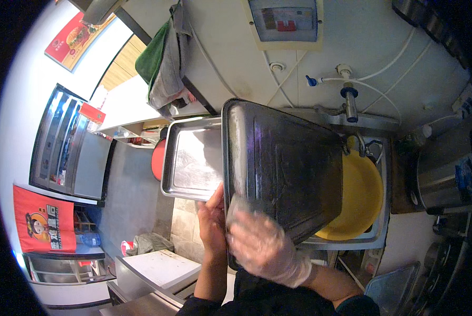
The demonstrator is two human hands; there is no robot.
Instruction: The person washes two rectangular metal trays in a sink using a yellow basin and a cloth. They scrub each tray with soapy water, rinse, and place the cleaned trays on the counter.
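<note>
A dark metal baking tray stands tilted up before me, its ribbed face towards the camera. My left hand is bare and grips the tray's near left rim, with the thumb along the edge and the other fingers partly hidden. On the tray's face near that rim lies my right hand, in a thin clear plastic glove and blurred; it presses a pale scrubbing pad or cloth, whose kind I cannot tell. Behind the dark tray, at its left, is a shiny shallow steel tray. A round yellow basin sits in the sink under the dark tray's far end.
A steel sink with a tap lies to the right, near a large metal pot. Green and grey towels hang upper left. A red stool and a white-topped cabinet stand to the left.
</note>
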